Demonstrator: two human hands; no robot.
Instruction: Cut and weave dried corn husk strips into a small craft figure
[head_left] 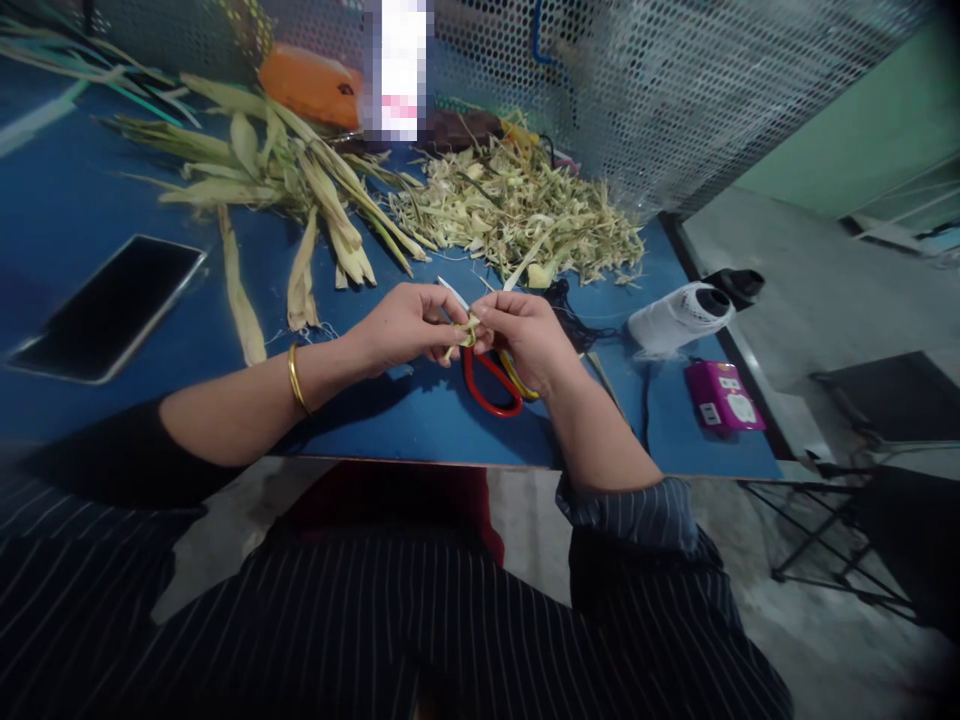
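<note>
Husk strip (471,326), pale green and bent into a small twist, is held just above the near part of the blue desk (390,430), in front of the person's body. The left hand (409,325) pinches it between thumb and fingers, and the right hand (529,330) grips its upper end with thumb and fingertips, so the two hands almost meet. Exactly how the strip is folded is too small to tell.

Scissors (474,388) with one red and one yellow handle lie on the desk beneath the hands, partly hidden by them. Beyond the hands spreads a pile of husk scraps (517,215); to its left lie long dried husks (247,165), and a dark phone (112,312) rests near the left edge. Right of the right hand are black thread (574,318), a white spool (671,322) and a purple pack (724,397).
</note>
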